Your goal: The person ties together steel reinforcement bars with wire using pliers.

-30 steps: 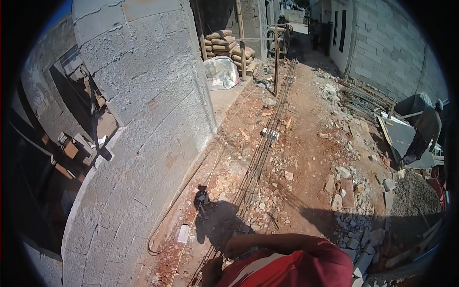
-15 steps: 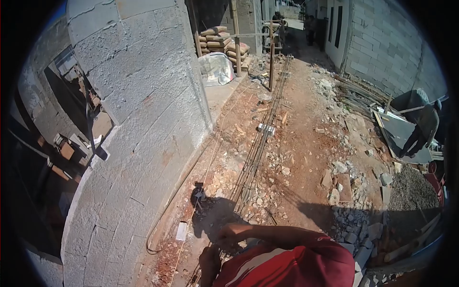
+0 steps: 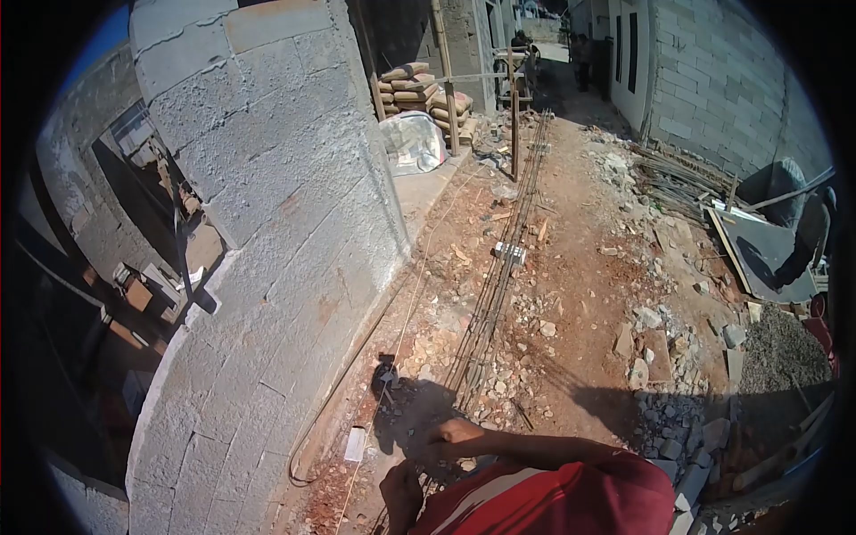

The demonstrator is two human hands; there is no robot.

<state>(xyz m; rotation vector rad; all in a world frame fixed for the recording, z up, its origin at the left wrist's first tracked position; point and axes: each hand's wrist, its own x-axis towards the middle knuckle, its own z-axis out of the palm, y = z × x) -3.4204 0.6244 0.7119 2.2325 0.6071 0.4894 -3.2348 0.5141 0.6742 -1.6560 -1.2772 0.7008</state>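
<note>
My right hand (image 3: 457,438) is low in the view with its fingers curled, above the near part of a long bundle of thin steel bars (image 3: 486,321). Just below and to its left is my left hand (image 3: 401,490), closed like a fist. A small gap shows between the hands. What the fingers hold, if anything, is too dark and small to make out. The bars run up the dirt path, with a small pale block (image 3: 510,253) on them. A thin string (image 3: 419,294) stretches along their left side, passing a white block (image 3: 355,444) on the ground.
A grey block wall (image 3: 276,223) rises close on the left. Stacked bags (image 3: 410,94) and a white sack (image 3: 415,143) lie farther back, near an upright stake (image 3: 514,134). Rubble (image 3: 655,357), a gravel heap (image 3: 780,352) and a grey board (image 3: 758,245) line the right side.
The view has swung slightly, so the surroundings sit a little farther right and lower. Both hands stay close together and curled, with only a small shift.
</note>
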